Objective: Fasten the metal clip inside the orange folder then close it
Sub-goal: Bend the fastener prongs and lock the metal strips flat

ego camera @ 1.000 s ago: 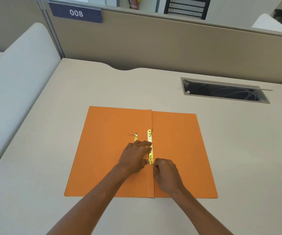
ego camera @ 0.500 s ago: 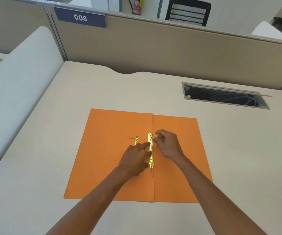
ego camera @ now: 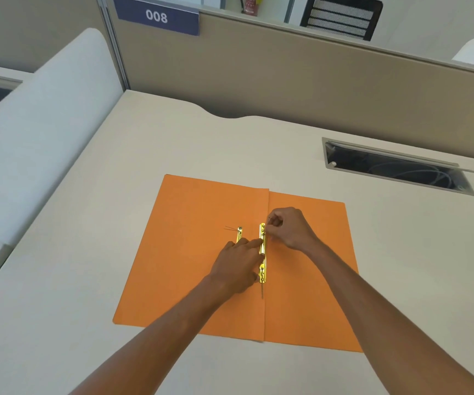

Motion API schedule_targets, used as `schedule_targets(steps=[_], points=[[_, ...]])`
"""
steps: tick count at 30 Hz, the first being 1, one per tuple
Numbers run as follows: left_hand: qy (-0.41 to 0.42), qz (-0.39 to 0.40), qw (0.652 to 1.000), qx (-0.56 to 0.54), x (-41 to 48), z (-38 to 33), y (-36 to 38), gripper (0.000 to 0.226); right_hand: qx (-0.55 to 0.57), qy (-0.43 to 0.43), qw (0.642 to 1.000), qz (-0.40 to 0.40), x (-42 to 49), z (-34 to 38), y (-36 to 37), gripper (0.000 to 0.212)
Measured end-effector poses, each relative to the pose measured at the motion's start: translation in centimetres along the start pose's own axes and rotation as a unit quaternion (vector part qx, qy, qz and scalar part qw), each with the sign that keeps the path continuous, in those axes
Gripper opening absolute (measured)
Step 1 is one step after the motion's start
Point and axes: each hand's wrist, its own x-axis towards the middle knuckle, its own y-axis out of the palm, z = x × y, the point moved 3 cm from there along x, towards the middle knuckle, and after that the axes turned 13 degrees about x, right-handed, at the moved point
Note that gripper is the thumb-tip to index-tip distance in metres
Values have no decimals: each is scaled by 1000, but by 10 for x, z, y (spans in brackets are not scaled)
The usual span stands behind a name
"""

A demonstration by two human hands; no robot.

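With the orange folder [ego camera: 201,252] lying open on the desk [ego camera: 116,166], the left hand [ego camera: 237,265] presses flat, gripping nothing, on the brass clip bar [ego camera: 262,252] along the folder's spine while the right hand [ego camera: 290,228] pinches the bar's far prong, which should be bent down flush before closing.

Before me spreads a pale beige bench [ego camera: 401,252], a rectangular cable slot [ego camera: 395,166] cut into it far right; a tan partition [ego camera: 287,75] behind carries a blue "008" sign [ego camera: 156,16].
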Motion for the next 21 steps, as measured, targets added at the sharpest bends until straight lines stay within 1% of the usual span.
schedule_targets(steps=[3, 8, 14, 21], points=[[1, -3, 1000, -4, -1, 0, -1, 34, -7, -1, 1000, 22, 6, 3, 2, 3], [1, 1, 1000, -6, -2, 0, -2, 35, -61, -5, 997, 54, 14, -4, -1, 7], [-1, 5, 1000, -8, -3, -1, -2, 37, -109, -62, 991, 48, 10, -7, 4, 6], [-4, 3, 1000, -9, -2, -1, -3, 38, -206, -142, 967, 45, 4, -3, 11, 6]])
